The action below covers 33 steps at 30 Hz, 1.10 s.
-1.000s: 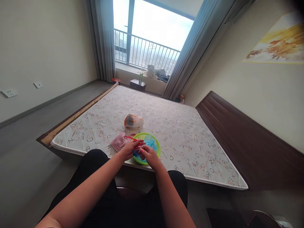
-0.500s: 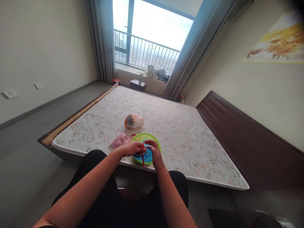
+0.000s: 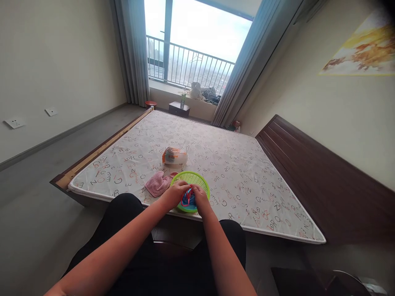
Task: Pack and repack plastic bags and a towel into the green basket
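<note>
Over a green plastic basket [image 3: 202, 181], my left hand [image 3: 176, 195] and my right hand [image 3: 201, 200] meet with fingertips pinched together. Between them is a thin red strip [image 3: 187, 201], bent in a loop that hangs down; both hands seem to grip its upper part. Whether it is a ribbon or a cord I cannot tell. Blue material [image 3: 191, 205] lies in the basket under the fingers, partly hidden by them. A pink cloth [image 3: 158, 183] rests on the mattress just left of the basket.
The basket stands near the front edge of a letter-printed mattress [image 3: 222, 144]. Behind it sits a white and orange plastic package [image 3: 175, 157]. A dark wooden headboard [image 3: 308, 164] rises at the right. A small nightstand [image 3: 179, 109] stands by the window.
The red strip hung straight from my left hand; now it is looped between both hands. My right hand's fingers have closed in, and both hands' fingertips have come together.
</note>
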Motion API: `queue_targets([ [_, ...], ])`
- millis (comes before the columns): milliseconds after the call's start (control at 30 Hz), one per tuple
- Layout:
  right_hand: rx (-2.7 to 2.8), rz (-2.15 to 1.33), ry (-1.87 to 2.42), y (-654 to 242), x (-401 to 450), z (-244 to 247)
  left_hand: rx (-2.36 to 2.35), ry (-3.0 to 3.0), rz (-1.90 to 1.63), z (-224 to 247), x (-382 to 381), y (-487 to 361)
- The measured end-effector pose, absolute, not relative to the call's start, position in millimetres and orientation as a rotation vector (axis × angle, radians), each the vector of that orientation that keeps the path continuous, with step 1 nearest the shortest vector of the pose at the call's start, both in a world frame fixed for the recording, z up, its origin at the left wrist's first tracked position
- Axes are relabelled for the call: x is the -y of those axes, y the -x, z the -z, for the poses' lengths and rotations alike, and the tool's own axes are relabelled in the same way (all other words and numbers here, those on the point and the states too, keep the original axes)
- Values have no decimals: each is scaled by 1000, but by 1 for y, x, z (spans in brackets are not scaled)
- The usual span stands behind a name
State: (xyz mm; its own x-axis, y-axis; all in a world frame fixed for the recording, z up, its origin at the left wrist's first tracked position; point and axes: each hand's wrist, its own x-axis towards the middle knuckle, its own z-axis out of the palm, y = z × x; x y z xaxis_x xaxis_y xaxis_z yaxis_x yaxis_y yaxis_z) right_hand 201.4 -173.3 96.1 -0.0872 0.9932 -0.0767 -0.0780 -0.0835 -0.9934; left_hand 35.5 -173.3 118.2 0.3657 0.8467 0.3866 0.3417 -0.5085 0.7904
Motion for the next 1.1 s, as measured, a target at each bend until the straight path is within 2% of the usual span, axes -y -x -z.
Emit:
queue_targets([
  [133,952,-1571,1027,-196,170,-97,-984,-2145,-1081,-107,183,-45],
  [500,699,-1739,982,-195,165,-95,-865,-2622,-957,-91,187,-43],
  [633,677,-1636,1038,-199,161,-91,-873,-2638,-917,-83,188,-42],
  [800,505,-1343,995,-236,148,-97,-893,-2396,-1170,-65,189,-28],
  [900,480,-1267,1058,-265,144,-99,-1042,-2176,-1191,-55,188,-17],
  [967,594,-1194,1139,-275,146,-97,-1114,-2030,-1143,-49,187,-13],
  [1100,1196,-1143,1278,-265,162,-85,-1111,-1854,-1038,-44,186,-13],
])
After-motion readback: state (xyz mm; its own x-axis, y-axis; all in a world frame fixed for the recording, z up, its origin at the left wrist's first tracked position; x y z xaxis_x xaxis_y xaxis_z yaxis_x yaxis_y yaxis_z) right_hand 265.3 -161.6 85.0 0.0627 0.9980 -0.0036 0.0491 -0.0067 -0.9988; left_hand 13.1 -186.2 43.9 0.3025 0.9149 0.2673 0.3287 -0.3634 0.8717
